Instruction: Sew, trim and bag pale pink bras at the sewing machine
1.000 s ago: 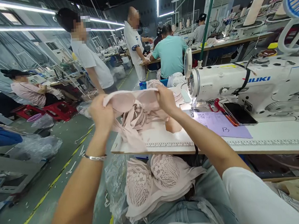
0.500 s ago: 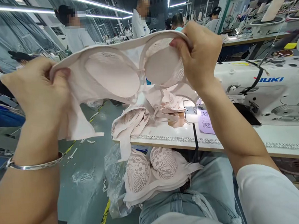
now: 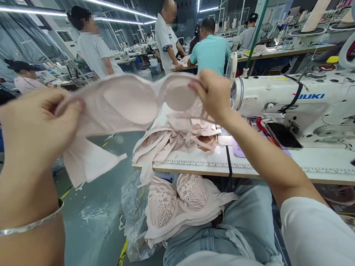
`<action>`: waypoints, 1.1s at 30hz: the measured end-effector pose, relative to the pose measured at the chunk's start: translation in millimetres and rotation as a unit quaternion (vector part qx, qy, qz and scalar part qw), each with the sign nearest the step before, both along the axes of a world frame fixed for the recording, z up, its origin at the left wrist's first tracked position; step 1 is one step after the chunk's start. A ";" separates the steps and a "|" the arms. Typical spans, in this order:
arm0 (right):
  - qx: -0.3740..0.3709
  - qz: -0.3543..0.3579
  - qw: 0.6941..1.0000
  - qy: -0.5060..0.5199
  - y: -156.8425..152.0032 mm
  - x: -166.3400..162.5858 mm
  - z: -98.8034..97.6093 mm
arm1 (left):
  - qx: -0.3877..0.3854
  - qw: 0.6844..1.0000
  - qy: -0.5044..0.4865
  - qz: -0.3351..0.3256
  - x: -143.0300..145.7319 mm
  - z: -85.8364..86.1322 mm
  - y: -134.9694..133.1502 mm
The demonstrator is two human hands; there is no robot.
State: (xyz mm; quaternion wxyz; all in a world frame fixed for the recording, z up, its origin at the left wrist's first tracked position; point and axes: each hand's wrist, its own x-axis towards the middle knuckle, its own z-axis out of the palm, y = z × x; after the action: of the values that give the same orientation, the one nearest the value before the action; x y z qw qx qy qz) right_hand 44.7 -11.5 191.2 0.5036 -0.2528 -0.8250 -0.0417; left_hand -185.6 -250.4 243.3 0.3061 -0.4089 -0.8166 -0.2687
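A pale pink bra is stretched between my two hands, the inner side of its cups toward me. My left hand is closed on the band at one end, and a loose wing hangs below it. My right hand pinches the upper edge beside the other cup. A second bra, with lace cups, lies on my lap. More pink bra pieces are heaped on the sewing table, one strip hanging over its front edge.
A white sewing machine stands on the right of the table. A red-handled tool and a dark flat object lie before it. A clear plastic bag hangs left of my lap. Several people are farther back, one in a turquoise shirt.
Both hands have come down with the bra, the right one also moving left. The bra is blurred by motion, and its loose wing has swung. More of the people behind now shows.
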 end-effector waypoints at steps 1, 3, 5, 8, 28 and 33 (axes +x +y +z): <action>0.005 0.027 0.999 -0.022 -6.4 -0.8 -19.7 | -0.039 0.999 -0.006 -0.025 2.2 -6.9 -2.1; 0.012 0.099 0.987 -0.124 -23.1 -0.4 -65.2 | -0.145 0.986 -0.054 -0.057 0.9 -27.8 -6.2; 0.036 0.170 0.955 -0.238 -41.0 3.1 -111.2 | -0.243 0.958 -0.134 -0.074 -6.3 -57.7 -10.0; 0.099 0.265 0.902 -0.326 -58.1 11.0 -161.0 | -0.295 0.924 -0.205 -0.130 -18.1 -109.7 -17.0; -0.019 0.200 0.936 -0.288 28.6 -21.1 -149.4 | -0.193 0.939 -0.173 -0.228 71.6 -177.6 103.8; -0.012 0.213 0.939 -0.269 32.3 -20.9 -149.4 | -0.223 0.949 -0.134 -0.181 83.9 -186.9 135.2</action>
State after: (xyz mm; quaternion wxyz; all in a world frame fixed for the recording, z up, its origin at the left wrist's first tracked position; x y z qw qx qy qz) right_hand 23.8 20.8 41.8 0.2567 -0.0562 -0.9648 0.0100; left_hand -101.7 -115.2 56.4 0.0413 -0.5678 -0.8015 -0.1832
